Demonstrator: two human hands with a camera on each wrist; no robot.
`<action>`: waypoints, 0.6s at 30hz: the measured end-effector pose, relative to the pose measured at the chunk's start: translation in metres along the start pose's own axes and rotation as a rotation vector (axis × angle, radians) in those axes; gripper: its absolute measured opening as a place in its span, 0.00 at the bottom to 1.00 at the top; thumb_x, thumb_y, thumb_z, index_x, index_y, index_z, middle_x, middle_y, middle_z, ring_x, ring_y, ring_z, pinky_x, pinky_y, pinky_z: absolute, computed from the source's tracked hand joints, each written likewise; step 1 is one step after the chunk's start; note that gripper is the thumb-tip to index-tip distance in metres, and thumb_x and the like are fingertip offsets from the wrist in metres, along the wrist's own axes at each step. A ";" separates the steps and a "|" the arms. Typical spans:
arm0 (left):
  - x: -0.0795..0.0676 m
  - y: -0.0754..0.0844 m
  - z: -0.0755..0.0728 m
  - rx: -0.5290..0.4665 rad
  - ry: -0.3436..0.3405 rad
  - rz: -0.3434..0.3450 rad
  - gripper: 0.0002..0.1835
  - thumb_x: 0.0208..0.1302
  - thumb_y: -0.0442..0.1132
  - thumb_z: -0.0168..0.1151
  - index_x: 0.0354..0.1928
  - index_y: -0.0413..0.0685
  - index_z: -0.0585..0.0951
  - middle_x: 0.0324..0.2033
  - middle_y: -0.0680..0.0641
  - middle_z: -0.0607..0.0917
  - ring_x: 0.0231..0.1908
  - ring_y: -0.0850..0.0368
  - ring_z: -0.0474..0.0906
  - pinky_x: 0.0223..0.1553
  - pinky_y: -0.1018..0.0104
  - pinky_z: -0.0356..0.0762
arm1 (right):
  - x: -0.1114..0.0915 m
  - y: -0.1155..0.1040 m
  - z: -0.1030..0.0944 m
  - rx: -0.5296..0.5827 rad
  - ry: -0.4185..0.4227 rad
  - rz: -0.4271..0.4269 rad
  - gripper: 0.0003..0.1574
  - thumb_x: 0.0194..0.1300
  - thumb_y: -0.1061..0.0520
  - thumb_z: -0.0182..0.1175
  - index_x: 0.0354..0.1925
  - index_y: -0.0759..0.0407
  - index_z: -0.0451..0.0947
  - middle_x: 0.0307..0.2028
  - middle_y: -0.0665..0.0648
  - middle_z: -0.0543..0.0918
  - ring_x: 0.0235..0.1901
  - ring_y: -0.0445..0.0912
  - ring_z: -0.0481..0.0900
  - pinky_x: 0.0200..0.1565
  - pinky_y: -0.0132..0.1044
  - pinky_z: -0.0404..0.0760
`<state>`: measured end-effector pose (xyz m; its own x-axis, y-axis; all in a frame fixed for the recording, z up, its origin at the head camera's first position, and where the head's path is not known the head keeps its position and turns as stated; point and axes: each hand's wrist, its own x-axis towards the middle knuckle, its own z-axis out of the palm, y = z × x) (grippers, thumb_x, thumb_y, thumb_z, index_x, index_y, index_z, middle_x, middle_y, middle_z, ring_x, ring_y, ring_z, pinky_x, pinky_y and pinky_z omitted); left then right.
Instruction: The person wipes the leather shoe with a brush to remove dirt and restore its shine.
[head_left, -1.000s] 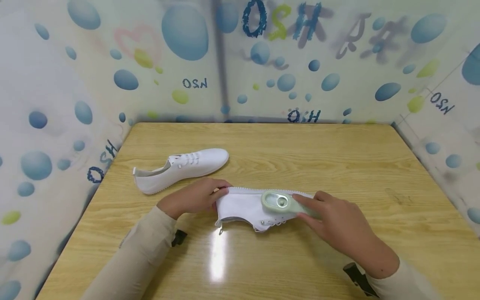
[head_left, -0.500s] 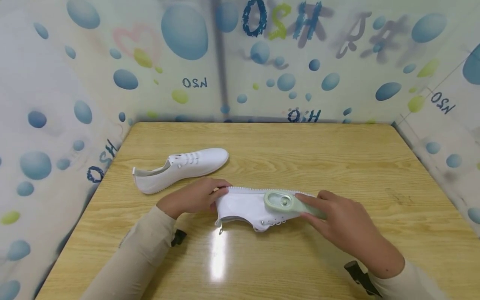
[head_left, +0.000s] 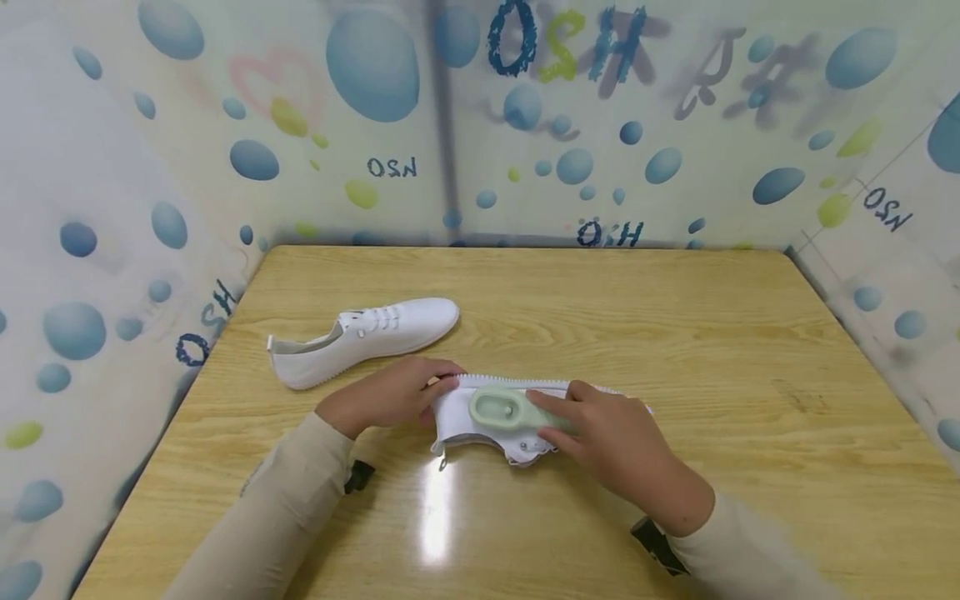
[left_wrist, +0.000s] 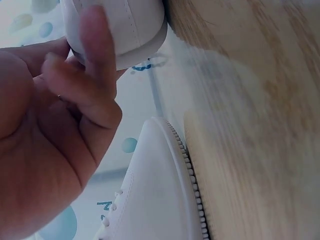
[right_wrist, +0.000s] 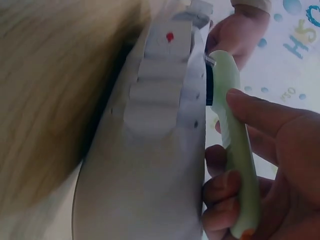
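Observation:
A white lace-up shoe (head_left: 453, 417) lies on its side on the table, sole edge toward the back. At its heel, my left hand (head_left: 393, 393) grips it between thumb and fingers; the left wrist view shows that heel (left_wrist: 137, 30) up close. My right hand (head_left: 626, 437) holds a pale green shoe brush (head_left: 491, 408) by the handle, its head over the shoe's side near the heel. Dark bristles of the brush (right_wrist: 227, 80) face the shoe's side in the right wrist view. The toe is mostly hidden behind my right hand.
A second white shoe (head_left: 390, 329) stands upright on the wooden table (head_left: 675, 317), behind my left hand, toe pointing right. Patterned walls (head_left: 480, 150) with blue and green spots rise at the table's back and sides.
My right hand and the brush first shifted slightly right, then slid left along the shoe's side toward the heel. The left hand and both shoes stay in place.

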<state>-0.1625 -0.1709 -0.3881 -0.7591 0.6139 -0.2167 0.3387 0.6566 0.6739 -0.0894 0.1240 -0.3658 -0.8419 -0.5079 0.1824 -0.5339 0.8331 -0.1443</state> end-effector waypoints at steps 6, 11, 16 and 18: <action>0.004 0.003 0.002 -0.011 -0.007 0.007 0.16 0.79 0.44 0.47 0.60 0.52 0.79 0.41 0.51 0.87 0.18 0.54 0.81 0.40 0.67 0.78 | -0.001 0.000 0.002 -0.042 0.022 -0.021 0.28 0.58 0.40 0.71 0.58 0.36 0.82 0.32 0.49 0.79 0.19 0.37 0.67 0.19 0.29 0.62; 0.007 0.004 0.005 0.022 0.052 0.037 0.14 0.79 0.41 0.48 0.59 0.53 0.78 0.45 0.49 0.86 0.19 0.58 0.80 0.37 0.67 0.78 | -0.008 0.011 -0.001 -0.045 0.089 -0.011 0.29 0.57 0.42 0.73 0.58 0.37 0.82 0.33 0.49 0.80 0.20 0.36 0.66 0.20 0.28 0.62; 0.010 0.005 0.009 0.191 0.223 0.163 0.10 0.75 0.34 0.53 0.53 0.54 0.78 0.48 0.53 0.85 0.38 0.61 0.81 0.44 0.64 0.79 | -0.017 0.028 -0.004 0.025 0.216 -0.008 0.30 0.57 0.46 0.74 0.58 0.46 0.82 0.32 0.52 0.78 0.19 0.36 0.61 0.20 0.26 0.61; 0.009 0.005 0.010 0.239 0.264 0.175 0.09 0.75 0.34 0.54 0.51 0.54 0.79 0.48 0.55 0.85 0.42 0.62 0.79 0.48 0.62 0.78 | -0.019 0.037 -0.006 0.083 0.224 0.035 0.30 0.59 0.49 0.73 0.59 0.49 0.81 0.34 0.53 0.79 0.20 0.37 0.64 0.22 0.27 0.65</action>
<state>-0.1618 -0.1577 -0.3934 -0.7846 0.6123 0.0972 0.5719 0.6543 0.4947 -0.0925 0.1655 -0.3684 -0.8263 -0.4105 0.3856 -0.5175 0.8236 -0.2321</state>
